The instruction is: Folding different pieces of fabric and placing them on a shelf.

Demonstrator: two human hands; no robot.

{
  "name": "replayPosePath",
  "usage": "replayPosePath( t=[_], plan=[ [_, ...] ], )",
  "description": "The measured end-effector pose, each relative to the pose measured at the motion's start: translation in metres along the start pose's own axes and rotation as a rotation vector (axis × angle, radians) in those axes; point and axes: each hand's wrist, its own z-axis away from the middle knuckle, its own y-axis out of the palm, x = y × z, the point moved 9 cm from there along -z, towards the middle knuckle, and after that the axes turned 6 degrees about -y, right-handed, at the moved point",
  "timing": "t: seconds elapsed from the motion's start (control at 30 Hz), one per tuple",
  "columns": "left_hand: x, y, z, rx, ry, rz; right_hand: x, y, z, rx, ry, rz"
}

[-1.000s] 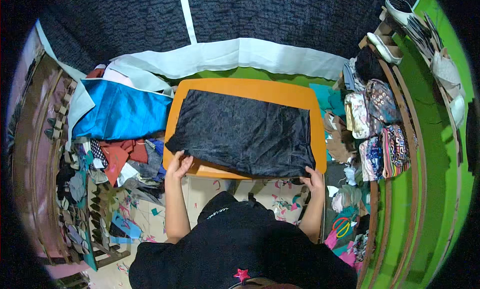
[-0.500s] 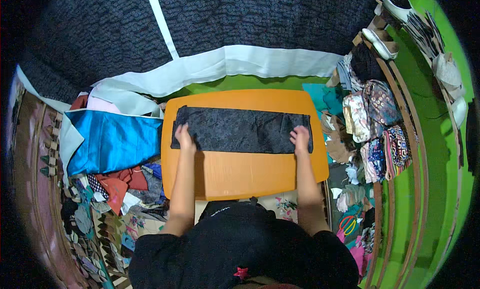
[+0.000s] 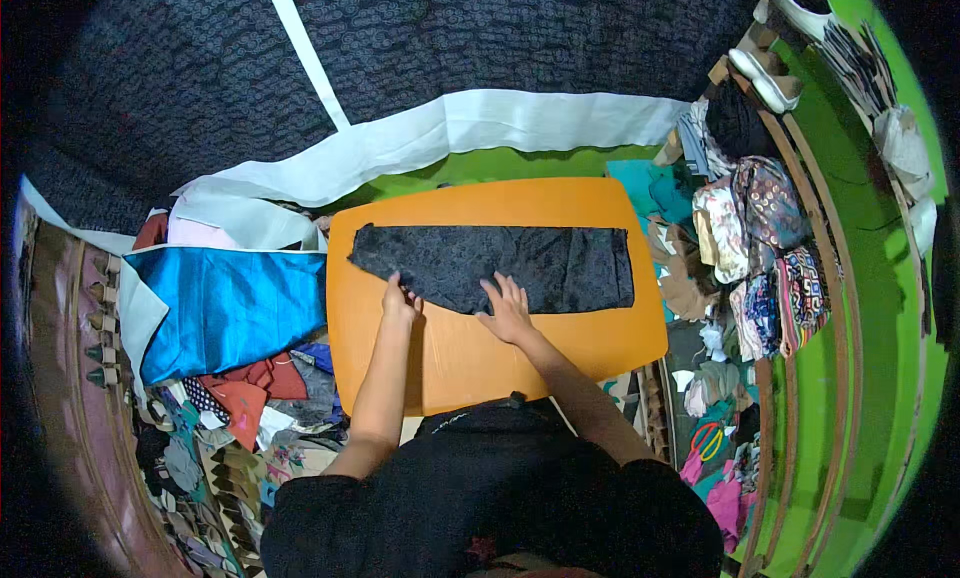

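Note:
A long strip of black patterned cloth [image 3: 570,263] lies across the orange tabletop [image 3: 470,368]. My left hand [image 3: 402,300] is at its near left edge, fingers curled around the border as if pinching it. There the near edge runs slantwise and the corner is turned or drawn in; my fingers partly hide how. My right hand [image 3: 508,310] rests with fingers spread on the cloth near the middle of its near edge. The right end of the strip lies flat.
Shiny blue cloth [image 3: 235,303] abuts the table's left side, above red scraps [image 3: 265,383]. Folded patterned cloths [image 3: 770,218] lie on the right, with yellow-and-red-handled scissors [image 3: 706,442] lower down. A dark curtain with a white border [image 3: 540,118] hangs behind the table.
My right hand has moved left from the cloth's right end to its middle. My left hand has shifted nearer and right, and the cloth's near left corner has changed from square to slanted.

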Motion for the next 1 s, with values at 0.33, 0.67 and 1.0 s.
replayPosePath(
  t=[0.33,0.67,1.0],
  plan=[
    [-0.012,0.119,0.1,0.327,0.974,-0.443,-0.07,-0.015,0.009,0.047,0.464,-1.344],
    [0.213,0.229,0.203,0.926,1.319,-1.6,-0.228,-0.086,0.096,-0.346,0.627,-1.993],
    [0.099,0.163,0.112,-0.096,1.027,-1.249,-0.286,-0.119,0.07,-0.433,0.53,-0.629]
  ],
)
